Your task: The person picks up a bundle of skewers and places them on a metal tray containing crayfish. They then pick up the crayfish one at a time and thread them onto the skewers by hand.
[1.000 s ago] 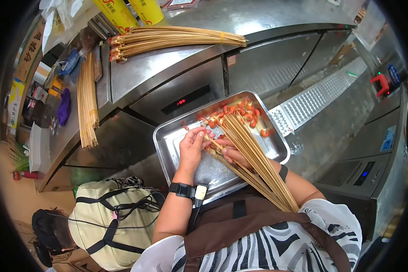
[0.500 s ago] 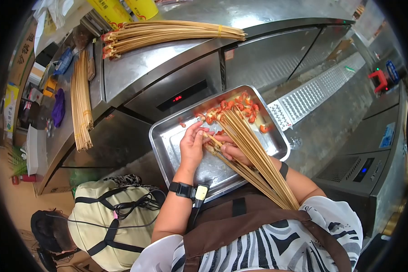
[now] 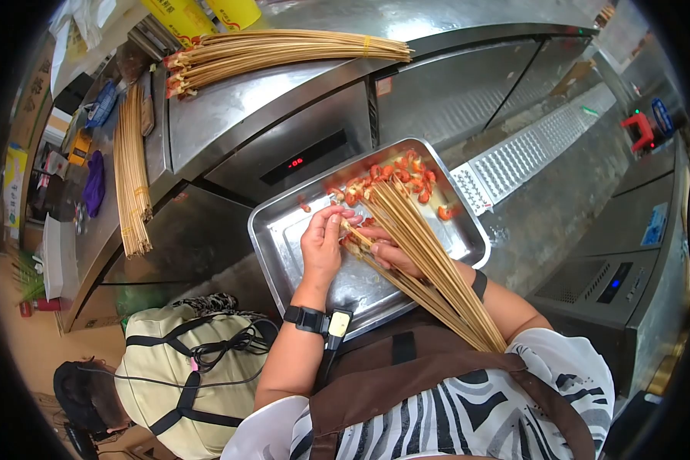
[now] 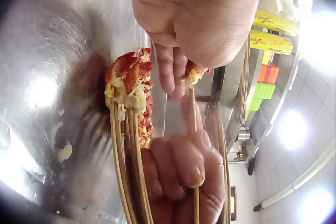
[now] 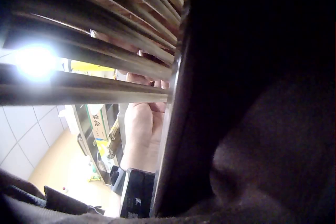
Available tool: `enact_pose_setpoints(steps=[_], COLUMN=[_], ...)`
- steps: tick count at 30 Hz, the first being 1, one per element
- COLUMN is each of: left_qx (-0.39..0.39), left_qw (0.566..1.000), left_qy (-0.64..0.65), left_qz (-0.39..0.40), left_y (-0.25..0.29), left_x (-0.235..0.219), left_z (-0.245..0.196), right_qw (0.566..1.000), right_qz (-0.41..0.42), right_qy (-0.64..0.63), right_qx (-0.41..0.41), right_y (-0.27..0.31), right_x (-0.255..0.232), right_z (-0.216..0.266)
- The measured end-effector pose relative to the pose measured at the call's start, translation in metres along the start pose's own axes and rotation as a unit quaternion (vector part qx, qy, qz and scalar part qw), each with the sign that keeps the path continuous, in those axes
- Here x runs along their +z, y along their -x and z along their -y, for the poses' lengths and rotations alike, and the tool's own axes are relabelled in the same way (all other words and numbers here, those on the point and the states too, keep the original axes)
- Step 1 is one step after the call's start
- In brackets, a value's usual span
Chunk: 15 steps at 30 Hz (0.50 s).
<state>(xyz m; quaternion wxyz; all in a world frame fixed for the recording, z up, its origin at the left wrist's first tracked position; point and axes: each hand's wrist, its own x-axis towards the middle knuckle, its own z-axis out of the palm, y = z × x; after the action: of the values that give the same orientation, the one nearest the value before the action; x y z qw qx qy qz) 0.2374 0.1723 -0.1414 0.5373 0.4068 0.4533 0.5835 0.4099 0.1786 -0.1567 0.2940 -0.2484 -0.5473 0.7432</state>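
My left hand (image 3: 320, 244) is over the metal tray (image 3: 280, 234), thumb and fingers pinching a crayfish tail (image 4: 195, 75) at the tip of a single skewer (image 4: 192, 109). In the left wrist view, my right hand (image 4: 181, 169) grips that skewer below the tip with its thumb and fingers. The same hand also holds a bundle of bamboo skewers (image 3: 437, 264), which slants back over the forearm. Below it, several skewers carry red-and-white crayfish tails (image 4: 128, 85) on their ends. A pile of loose crayfish tails (image 3: 410, 175) lies along the tray's far side.
Long bundles of loaded skewers (image 3: 284, 57) lie on the steel counter (image 3: 238, 107) ahead, and another skewer bundle (image 3: 133, 176) lies to the left. Yellow containers (image 3: 234, 11) stand behind them. A person (image 3: 188, 376) with a pale backpack-like garment is close on my left.
The head view has shifted slightly, so the counter sits a little further up and left. Both hands keep nearly the same hold at the skewer's tip, with only small finger movements.
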Motion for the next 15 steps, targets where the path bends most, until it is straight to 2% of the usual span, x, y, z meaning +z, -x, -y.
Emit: enact_pose_setpoints(steps=[3,7,9,15], left_qx=[-0.008,-0.018,-0.029,-0.064], left_qw=[1.0,1.0,0.999,0.996], left_qy=[-0.008,0.009,0.015,0.048], left_qz=[-0.003,-0.008,-0.015,-0.048], left_y=[0.001,0.003,0.003,0.004], left_x=[0.0,0.004,0.005,0.006], left_z=[0.001,-0.002,-0.003,-0.004], right_qw=[0.999,0.999,1.0,1.0], right_qz=[0.0,-0.007,-0.01,-0.015], right_qy=[-0.015,0.007,0.016,-0.022], right_qx=[-0.039,-0.031,0.004,-0.008], right_y=[0.001,-0.001,0.0,0.0], right_x=[0.001,0.002,0.004,0.006], right_z=[-0.001,0.006,0.018,0.02])
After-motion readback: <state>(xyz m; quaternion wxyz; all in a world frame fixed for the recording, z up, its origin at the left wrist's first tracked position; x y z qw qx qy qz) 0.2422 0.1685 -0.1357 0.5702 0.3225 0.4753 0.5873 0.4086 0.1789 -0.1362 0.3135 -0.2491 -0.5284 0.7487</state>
